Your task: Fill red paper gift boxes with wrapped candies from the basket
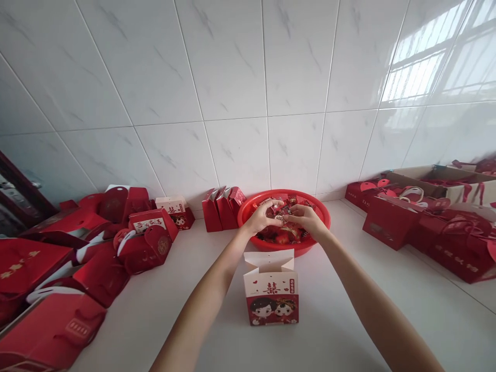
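My left hand [264, 219] and my right hand [307, 220] are both over a red plastic basket [324, 205] filled with wrapped candies [282, 236]. The fingers of my left hand curl around a small wrapped candy with red and white print. My right hand pinches a dark red wrapped candy close beside it; the fingers partly hide both pieces. In front of the basket, between my forearms, an open-topped paper gift box [271, 302] stands upright. It is cream above and red below, with two cartoon figures on its front. Its inside is mostly hidden.
Three narrow red boxes [211, 213] stand left of the basket, with a cartoon-printed box [178, 212] farther left. Many red gift boxes [149, 248] crowd the left side. On the right are more red boxes [391, 222] and an open cardboard carton [414, 178]. A tiled wall [232, 150] closes the back.
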The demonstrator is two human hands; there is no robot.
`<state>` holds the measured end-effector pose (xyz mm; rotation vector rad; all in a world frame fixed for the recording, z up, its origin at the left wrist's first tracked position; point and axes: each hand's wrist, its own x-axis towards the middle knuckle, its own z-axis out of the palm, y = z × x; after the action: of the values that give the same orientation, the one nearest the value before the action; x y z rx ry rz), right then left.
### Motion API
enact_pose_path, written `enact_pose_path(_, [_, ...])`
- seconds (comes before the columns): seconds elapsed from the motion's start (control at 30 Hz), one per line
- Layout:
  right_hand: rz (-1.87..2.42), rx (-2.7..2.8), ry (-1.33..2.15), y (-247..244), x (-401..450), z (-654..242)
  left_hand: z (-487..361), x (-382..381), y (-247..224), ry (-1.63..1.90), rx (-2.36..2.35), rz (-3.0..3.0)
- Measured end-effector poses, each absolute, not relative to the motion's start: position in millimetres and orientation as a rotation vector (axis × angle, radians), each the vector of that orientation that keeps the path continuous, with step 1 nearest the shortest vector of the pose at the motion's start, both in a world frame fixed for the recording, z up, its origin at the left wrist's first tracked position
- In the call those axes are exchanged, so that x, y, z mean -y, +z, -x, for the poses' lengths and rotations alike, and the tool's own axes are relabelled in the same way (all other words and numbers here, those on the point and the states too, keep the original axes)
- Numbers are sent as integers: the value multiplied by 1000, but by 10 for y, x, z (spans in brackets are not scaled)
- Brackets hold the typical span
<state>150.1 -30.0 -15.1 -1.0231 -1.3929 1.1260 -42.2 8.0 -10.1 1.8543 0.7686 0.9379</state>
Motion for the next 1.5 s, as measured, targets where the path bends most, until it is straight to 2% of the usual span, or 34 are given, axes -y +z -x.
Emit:
enact_pose_path(0.5, [973,1295,1145,-193,310,-1523,421,-84,-119,1018,-840,-1855])
enact_pose_path(0.7, [1010,1221,1047,-197,307,-1535,429,-119,-158,945,-966,-1919])
enact_pose_path(1.07, [1050,1019,935,-149,317,-1496,413,-93,-130,1016,-974,-1816])
enact_pose_path(1.23, [1131,1090,910,-163,318,-1509,387,-92,-126,1119,-1073,-1727])
enact_pose_path(1.4, [1159,1267,712,-161,354,-1521,385,-118,-159,1169,-861,-1818])
enact_pose_path(1.5, [1102,1410,793,-144,382,-1503,382,-137,-174,1193,-807,-1804])
